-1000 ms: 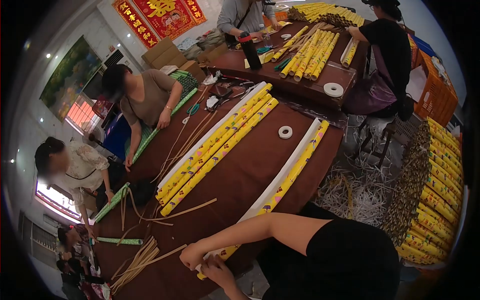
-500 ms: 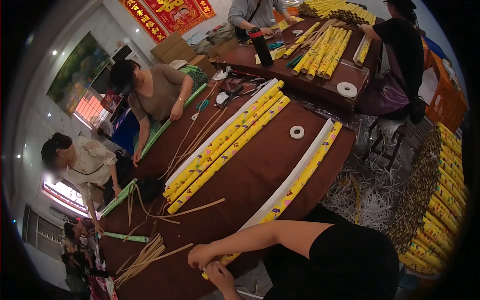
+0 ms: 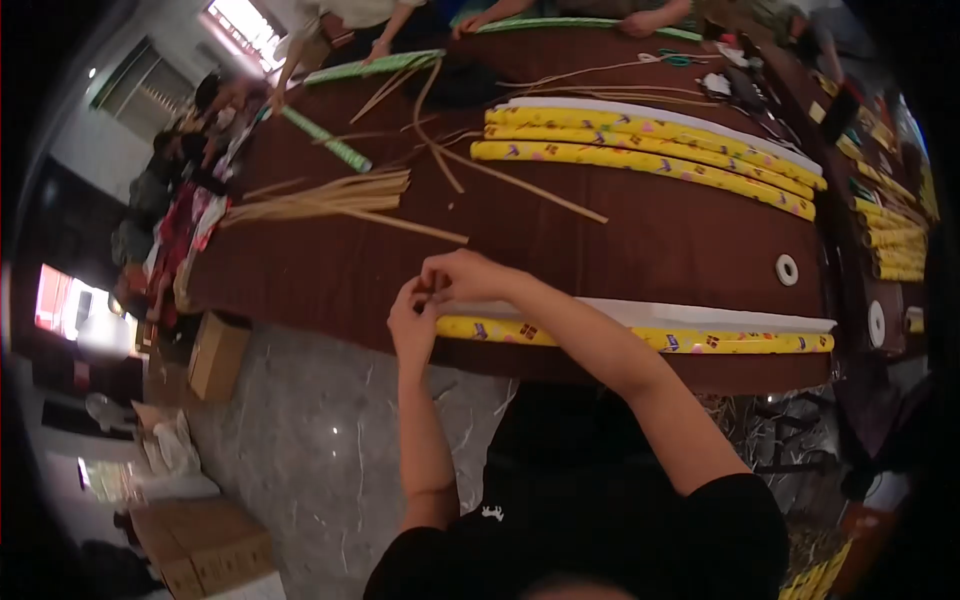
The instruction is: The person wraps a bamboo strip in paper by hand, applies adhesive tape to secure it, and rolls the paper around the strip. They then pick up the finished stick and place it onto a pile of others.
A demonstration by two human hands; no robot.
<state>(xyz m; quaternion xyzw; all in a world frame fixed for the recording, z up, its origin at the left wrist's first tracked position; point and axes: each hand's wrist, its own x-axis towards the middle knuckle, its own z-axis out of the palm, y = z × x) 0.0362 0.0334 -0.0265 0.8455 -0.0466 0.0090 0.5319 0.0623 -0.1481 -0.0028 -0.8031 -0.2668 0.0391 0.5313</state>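
Note:
A yellow patterned roll of wrapping paper (image 3: 700, 341) lies along the table's near edge, with a white strip of its sheet (image 3: 640, 312) unrolled along the far side. My left hand (image 3: 408, 315) is closed around the left end of this roll. Above that end my right hand (image 3: 462, 275) has its fingers pinched together, almost meeting the left fingertips; what sits between them is hidden. Farther back several more yellow rolls (image 3: 640, 150) lie side by side.
Brown paper strips (image 3: 330, 195) lie on the brown-covered table (image 3: 620, 255). A white tape roll (image 3: 788, 269) sits at right, scissors (image 3: 675, 58) at the back. Other people's hands (image 3: 655, 18) handle green rolls (image 3: 375, 65) across the table. Cardboard boxes (image 3: 218, 355) stand on the floor at left.
My view has swung left and down, so the roll now runs level across it. Both hands remain at the roll's left end, but their fingers have come up and together.

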